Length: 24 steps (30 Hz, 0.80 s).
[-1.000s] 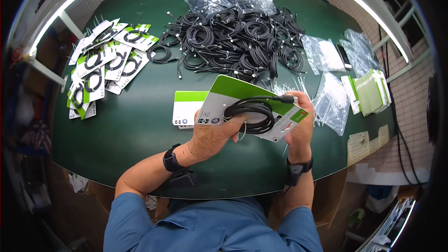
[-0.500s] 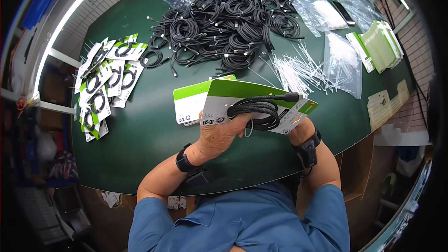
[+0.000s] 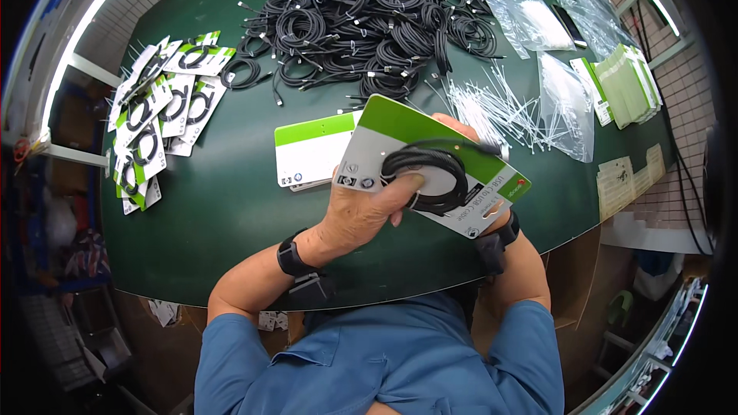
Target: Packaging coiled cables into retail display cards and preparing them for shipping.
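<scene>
My left hand [image 3: 363, 214] holds a white and green packaging card [image 3: 400, 124], tilted above the table. Its thumb presses a coiled black USB cable [image 3: 455, 177] against the card's front; the plug end at the upper right is blurred. Behind the card is my right hand [image 3: 459, 126], with some fingers showing past the top edge and its palm hidden. What those fingers grip cannot be seen. Just left of the held card, a small stack of similar cards [image 3: 311, 155] lies on the green table [image 3: 231, 238].
A large heap of coiled black cables [image 3: 369, 23] covers the far middle. Carded cables [image 3: 146, 127] are piled at left. White cable ties [image 3: 492, 111], clear plastic bags [image 3: 565, 107] and a stack of green and white cards [image 3: 626, 88] lie at right.
The held card has turned and tilted more upright, showing more of its front. My left thumb has moved onto the coil. Right fingers now show above the card's top edge.
</scene>
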{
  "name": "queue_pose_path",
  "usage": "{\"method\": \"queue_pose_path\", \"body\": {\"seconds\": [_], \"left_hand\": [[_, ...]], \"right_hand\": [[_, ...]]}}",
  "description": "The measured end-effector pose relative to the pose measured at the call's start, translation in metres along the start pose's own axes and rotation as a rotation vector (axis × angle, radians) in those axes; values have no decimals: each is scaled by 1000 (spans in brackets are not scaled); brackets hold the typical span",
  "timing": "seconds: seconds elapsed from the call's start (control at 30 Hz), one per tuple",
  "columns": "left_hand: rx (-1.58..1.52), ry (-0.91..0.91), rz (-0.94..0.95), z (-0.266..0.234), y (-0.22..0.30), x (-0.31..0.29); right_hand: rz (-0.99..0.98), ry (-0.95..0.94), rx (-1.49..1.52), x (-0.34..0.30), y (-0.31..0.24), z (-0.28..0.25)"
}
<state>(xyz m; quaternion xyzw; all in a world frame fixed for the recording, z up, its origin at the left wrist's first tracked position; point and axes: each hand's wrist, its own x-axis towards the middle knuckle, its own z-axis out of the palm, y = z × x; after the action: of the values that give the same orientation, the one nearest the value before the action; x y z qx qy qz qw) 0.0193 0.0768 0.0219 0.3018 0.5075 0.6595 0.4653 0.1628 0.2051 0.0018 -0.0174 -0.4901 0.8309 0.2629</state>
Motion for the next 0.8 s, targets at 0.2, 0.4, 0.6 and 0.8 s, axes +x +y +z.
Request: {"method": "queue_pose_path", "body": {"seconds": [0.2, 0.4, 0.6, 0.8], "left_hand": [[-79, 20, -83, 2, -3, 9], [-193, 54, -190, 4, -2, 9], [-233, 40, -233, 3, 2, 7], [-56, -40, -120, 4, 4, 7]], "right_hand": [[95, 141, -105, -48, 49, -58], [284, 25, 39, -44, 41, -47], [253, -2, -279, -27, 32, -22], [150, 44, 360, 11, 12, -24]]}}
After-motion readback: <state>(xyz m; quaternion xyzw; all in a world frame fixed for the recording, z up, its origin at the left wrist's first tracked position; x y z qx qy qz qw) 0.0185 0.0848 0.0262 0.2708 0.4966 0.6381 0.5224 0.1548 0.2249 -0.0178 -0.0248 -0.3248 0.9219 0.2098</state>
